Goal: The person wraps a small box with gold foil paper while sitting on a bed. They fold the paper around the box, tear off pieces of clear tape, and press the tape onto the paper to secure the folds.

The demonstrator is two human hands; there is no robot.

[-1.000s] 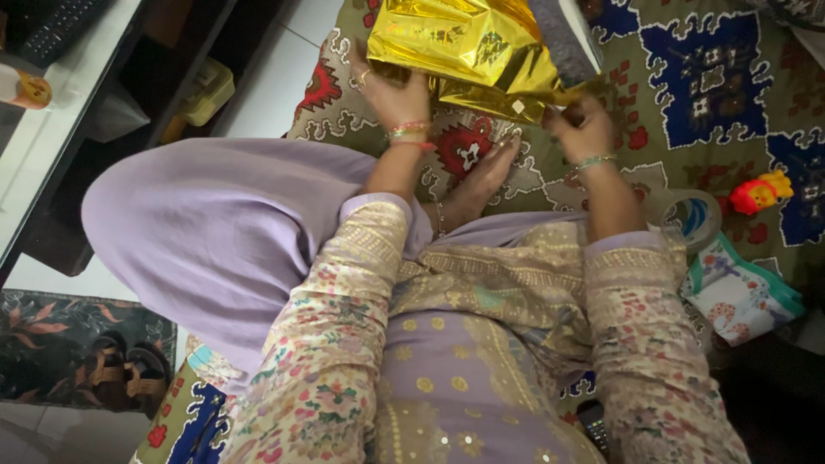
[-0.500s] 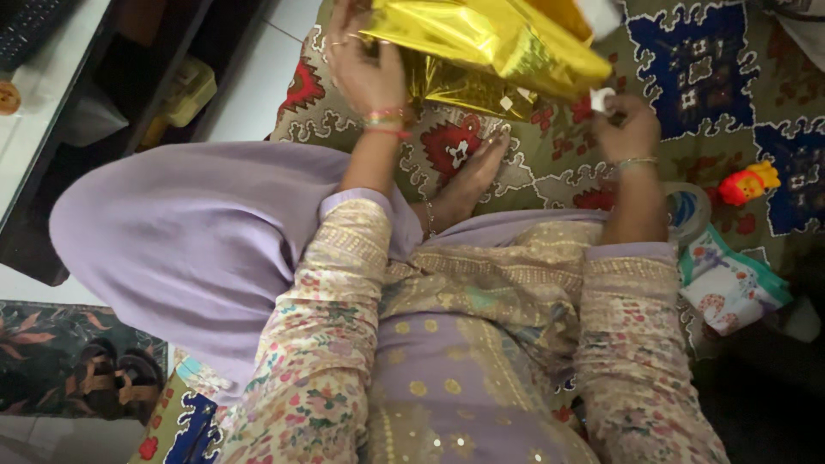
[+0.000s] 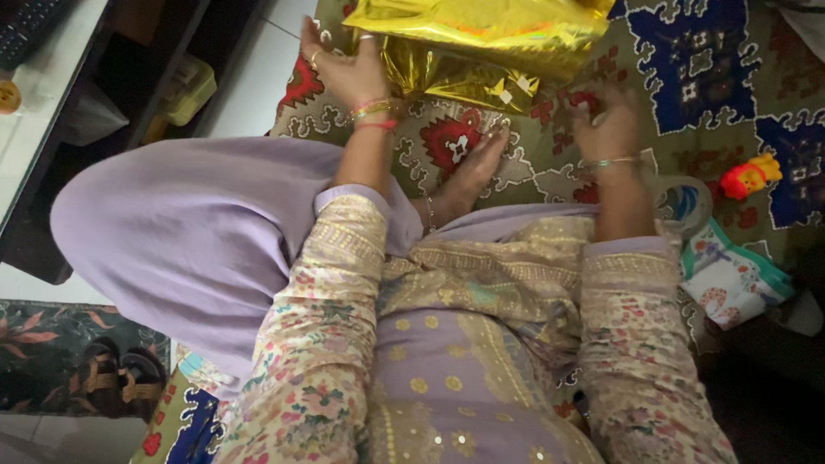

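Nearest you, your lap in lilac cloth fills the lower view, with your bare foot (image 3: pixel 468 176) tucked in on the patterned bedspread (image 3: pixel 687 77). Off to your right lie a roll of tape (image 3: pixel 687 206), a folded printed cloth (image 3: pixel 730 279) and, further out, a small red and yellow toy (image 3: pixel 749 176). Past your knees, your left hand (image 3: pixel 344 69) lies flat with fingers spread against the near left end of the gold foil parcel (image 3: pixel 481 39), pressing it and gripping nothing. Your right hand (image 3: pixel 606 120) sits lower, near the parcel's right end but just short of it, fingers curled; it is blurred, so you cannot tell whether it pinches anything. The parcel lies ahead of both hands, its long axis running left to right across the bedspread, with small white pieces of tape (image 3: pixel 512 86) on its near flap. The left hand is the one in contact.
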